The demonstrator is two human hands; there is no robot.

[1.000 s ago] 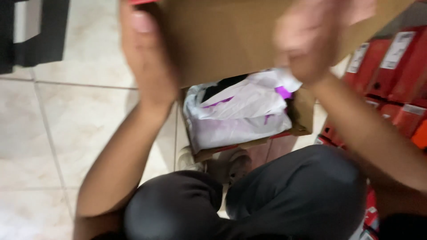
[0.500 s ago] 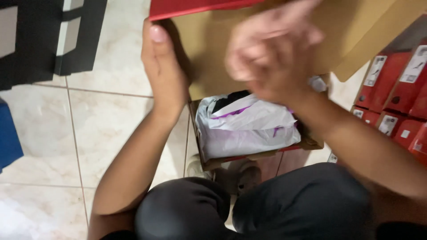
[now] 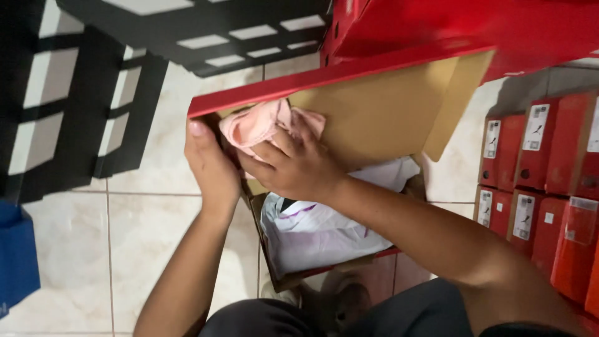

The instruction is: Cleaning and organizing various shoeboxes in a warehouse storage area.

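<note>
An open red shoebox rests between my knees; its raised lid (image 3: 387, 106) shows a brown cardboard inside and a red rim. My left hand (image 3: 212, 165) grips the lid's left corner. My right hand (image 3: 293, 165) presses a crumpled pink cloth (image 3: 256, 125) against the inside of the lid. Below the hands, the box base (image 3: 281, 278) holds white tissue paper (image 3: 318, 228) with purple marks and something dark under it.
Stacked red shoeboxes (image 3: 540, 187) with white labels stand at the right. A black slatted frame (image 3: 81, 93) lies on the pale tiled floor (image 3: 143, 249) at upper left. A blue object (image 3: 15, 259) sits at the left edge. My dark-trousered knees (image 3: 399, 312) are below.
The view has shifted and the lid's red rim now shows. My right hand moved left to the lid's corner and now presses a pink cloth there. The left hand keeps its grip.
</note>
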